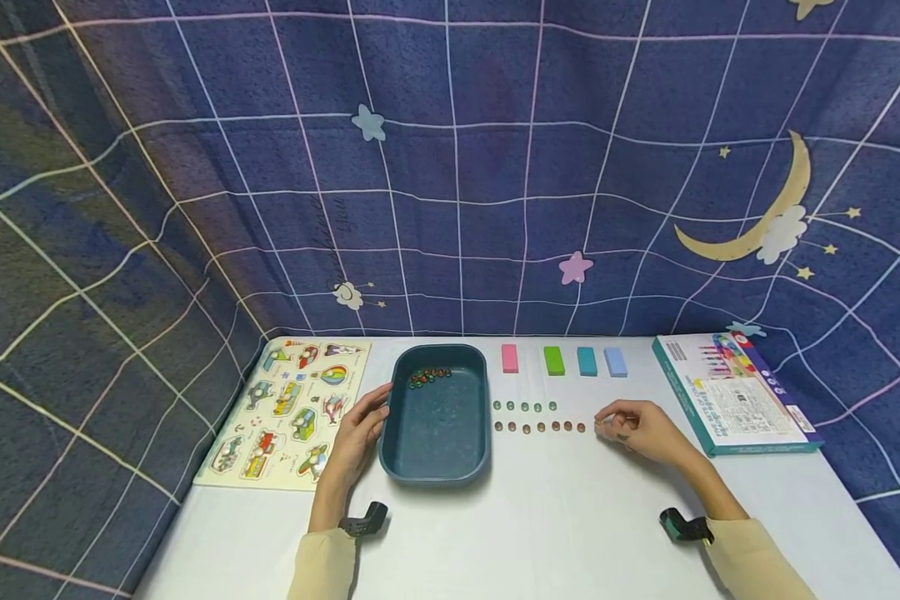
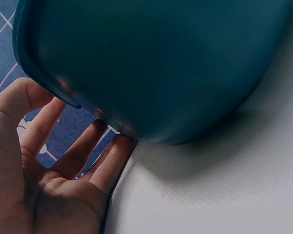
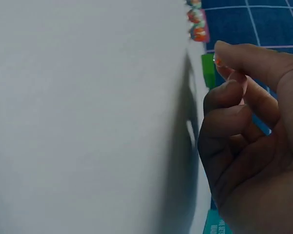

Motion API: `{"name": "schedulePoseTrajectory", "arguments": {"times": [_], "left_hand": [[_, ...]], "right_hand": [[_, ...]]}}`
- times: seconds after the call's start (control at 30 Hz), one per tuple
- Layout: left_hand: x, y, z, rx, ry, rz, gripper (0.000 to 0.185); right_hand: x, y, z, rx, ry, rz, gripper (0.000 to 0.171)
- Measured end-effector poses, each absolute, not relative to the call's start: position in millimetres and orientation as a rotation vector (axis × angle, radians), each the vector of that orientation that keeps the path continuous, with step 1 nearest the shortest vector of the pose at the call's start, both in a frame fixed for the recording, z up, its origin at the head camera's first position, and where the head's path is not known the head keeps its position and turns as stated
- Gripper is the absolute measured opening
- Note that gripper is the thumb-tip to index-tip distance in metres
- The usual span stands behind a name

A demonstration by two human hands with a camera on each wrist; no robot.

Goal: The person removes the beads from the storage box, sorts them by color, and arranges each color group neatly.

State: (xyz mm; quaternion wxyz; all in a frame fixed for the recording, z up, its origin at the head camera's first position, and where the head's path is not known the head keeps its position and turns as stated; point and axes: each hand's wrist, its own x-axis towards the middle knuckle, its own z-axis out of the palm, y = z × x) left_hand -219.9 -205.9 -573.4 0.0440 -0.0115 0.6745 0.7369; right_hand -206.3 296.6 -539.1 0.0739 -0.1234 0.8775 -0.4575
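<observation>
While the left hand (image 1: 357,429), fingers (image 2: 111,168) spread, touches the tub (image 1: 437,442), the right hand (image 1: 635,427) pinches a bead (image 3: 218,61) beside the reddish row (image 1: 542,427).

We took this for a play or craft corner, perhaps in a home, though we could not tell which room. Dark blue fabric (image 1: 495,158), printed with a pale grid, stars (image 1: 368,122) and a crescent moon (image 1: 798,177), hung like a curtain around a white counter (image 1: 547,525). On it we saw a cream board (image 1: 288,414) of cartoon vehicles, a colourfully printed box (image 1: 742,396) and rows of small beads (image 1: 557,426).
</observation>
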Motion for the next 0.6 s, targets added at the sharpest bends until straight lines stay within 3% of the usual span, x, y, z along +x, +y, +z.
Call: {"name": "schedulePoseTrajectory", "arguments": {"times": [0.37, 0.6], "left_hand": [[-219.4, -204.3, -571.3, -0.06, 2.052, 2.259, 0.05], [-219.6, -204.8, -570.5, -0.077, 2.036, 2.278, 0.05]], "right_hand": [[-207.3, 294.4, -550.1, -0.402, 2.745, -1.208, 0.013], [-211.3, 293.7, -543.4, -0.433, 2.706, -1.252, 0.031]]}}
